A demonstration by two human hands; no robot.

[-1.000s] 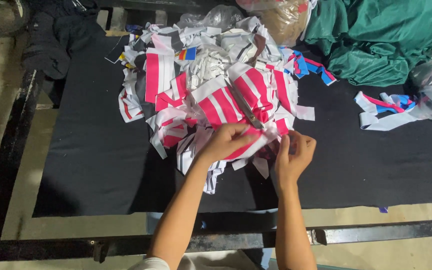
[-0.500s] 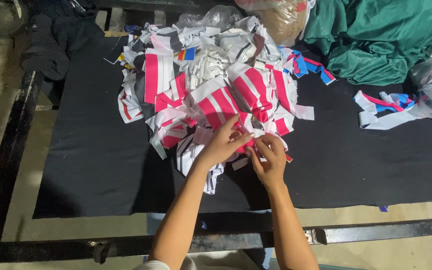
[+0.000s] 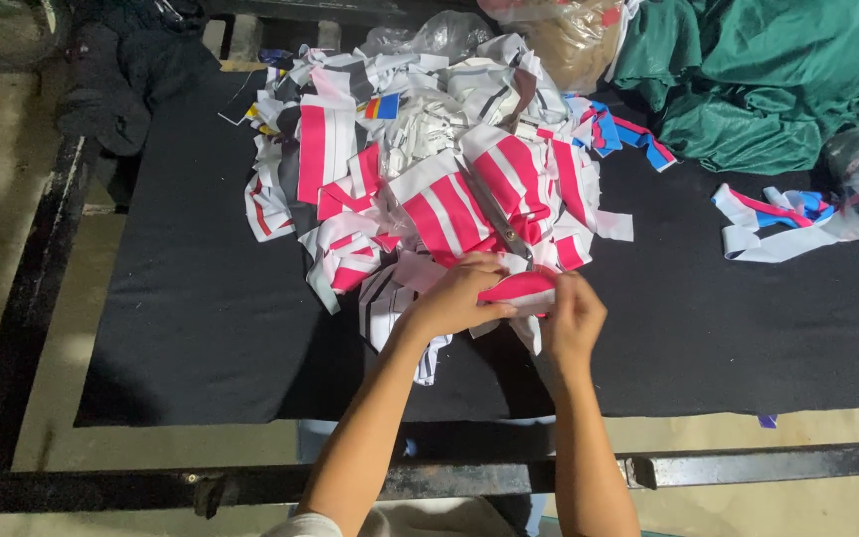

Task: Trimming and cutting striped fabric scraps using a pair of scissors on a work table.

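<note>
A folded pink-and-white fabric strip (image 3: 521, 289) was pinched between the left hand (image 3: 457, 298) and the right hand (image 3: 571, 320), both closed on its ends, near the front edge of the black cloth mat (image 3: 201, 328). Behind it, a crumpled heap of striped scraps (image 3: 429, 149) was piled toward the back edge. Green fabric (image 3: 768, 80) was bunched at the back right corner.

- We see hard light from above the hands, brightest on the striped scraps (image 3: 449, 189) just beyond them.
- Far left of the hands, the floor (image 3: 2, 249) dims into shadow.
- Our right hand (image 3: 571, 323) looks slightly motion-blurred.
</note>
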